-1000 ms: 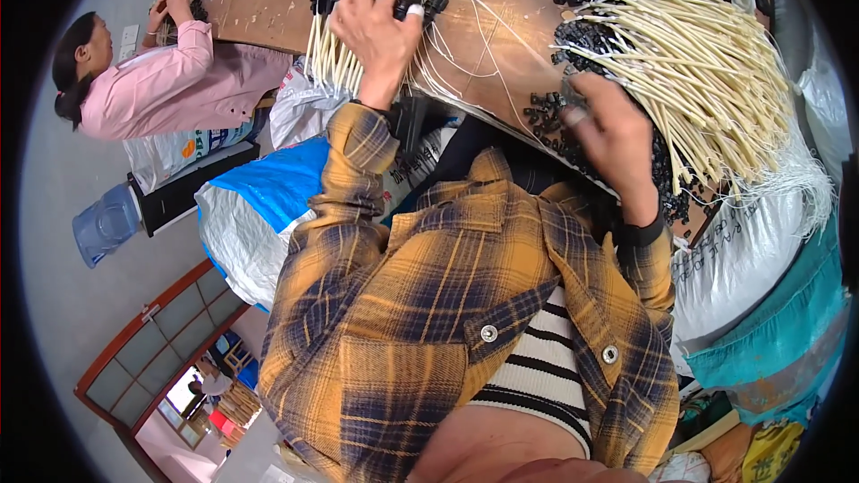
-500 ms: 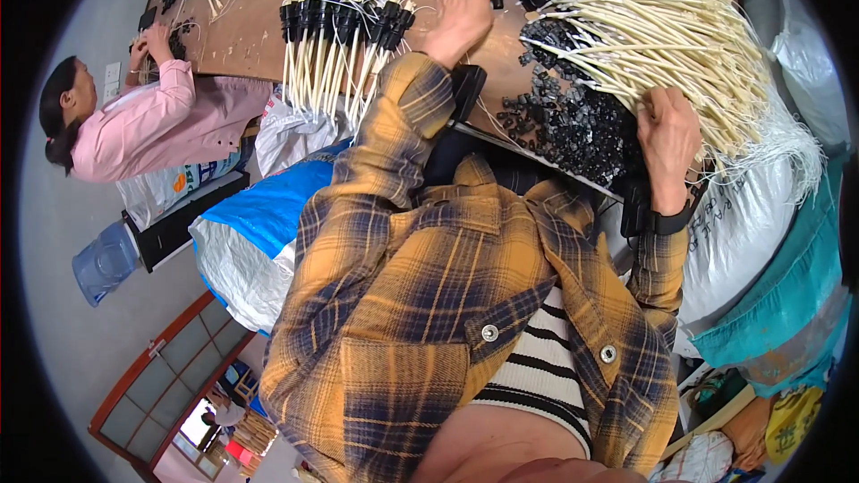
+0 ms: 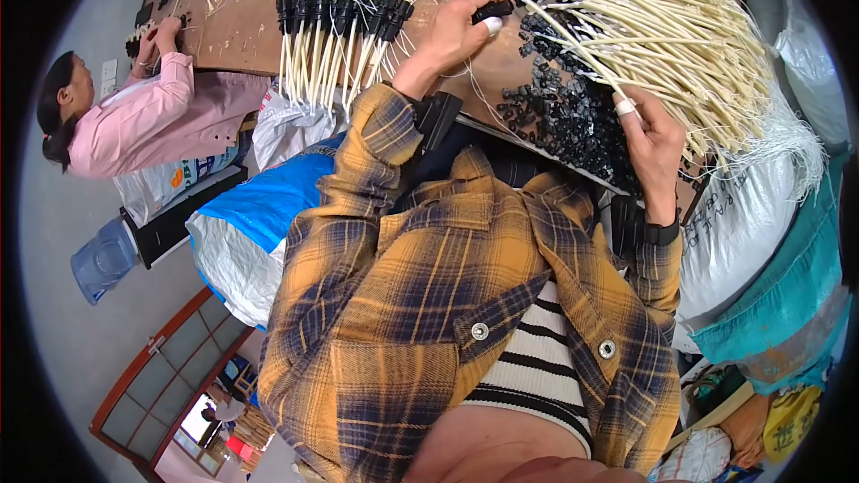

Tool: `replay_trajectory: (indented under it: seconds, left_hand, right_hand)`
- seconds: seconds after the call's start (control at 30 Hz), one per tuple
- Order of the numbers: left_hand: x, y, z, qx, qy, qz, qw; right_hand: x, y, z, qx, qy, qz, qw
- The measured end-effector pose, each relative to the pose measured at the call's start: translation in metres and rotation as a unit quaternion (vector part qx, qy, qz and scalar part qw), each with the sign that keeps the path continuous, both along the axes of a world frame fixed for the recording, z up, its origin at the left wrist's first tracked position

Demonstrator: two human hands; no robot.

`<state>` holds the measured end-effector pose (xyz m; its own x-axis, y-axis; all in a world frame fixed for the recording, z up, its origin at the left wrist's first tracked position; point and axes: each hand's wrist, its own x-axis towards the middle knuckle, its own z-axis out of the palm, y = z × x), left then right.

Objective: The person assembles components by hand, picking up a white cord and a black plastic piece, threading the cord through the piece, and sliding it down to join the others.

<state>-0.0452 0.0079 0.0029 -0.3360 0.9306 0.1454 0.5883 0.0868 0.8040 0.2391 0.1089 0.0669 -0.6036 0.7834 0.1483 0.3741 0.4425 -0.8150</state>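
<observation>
At the table's far side, the left hand (image 3: 452, 36) pinches a black plug (image 3: 493, 10); its cream cable (image 3: 573, 49) slants right and near to the right hand (image 3: 651, 139), fingers closed on it.

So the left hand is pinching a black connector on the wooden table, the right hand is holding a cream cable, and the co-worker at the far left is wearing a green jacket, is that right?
Not quite. In the head view the co-worker's jacket is pink, not green. The rest stands: the left hand pinches a black connector on the wooden table, and the right hand holds a cream cable.
</observation>
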Motion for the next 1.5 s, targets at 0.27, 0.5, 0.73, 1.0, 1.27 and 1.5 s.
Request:
replay_trajectory:
  seconds: [0.27,0.5,0.73,1.0,1.27,1.5]
  left_hand:
    - [-0.009,-0.009,0.003,-0.08,-0.004,-0.133,0.988]
    - [0.08,0.001,0.075,0.066,0.25,-0.236,0.937]
    - [0.027,-0.023,0.022,-0.204,-0.015,0.002,0.979]
    - [0.07,-0.002,0.034,-0.039,-0.256,-0.025,0.966]
    - [0.063,-0.012,0.036,-0.063,0.032,-0.05,0.996]
    - [0.063,-0.012,0.038,-0.019,0.133,-0.084,0.987]
  right_hand:
    - [0.006,-0.001,0.005,0.002,-0.034,0.13,0.991]
    - [-0.033,-0.016,-0.01,0.177,-0.109,0.05,0.977]
    - [0.004,0.023,0.016,-0.437,0.371,0.178,0.8]
    - [-0.04,-0.029,-0.012,0.144,-0.095,0.144,0.974]
    - [-0.041,-0.027,-0.015,0.141,-0.075,0.048,0.986]
    - [-0.044,-0.026,-0.019,0.162,-0.056,0.053,0.984]
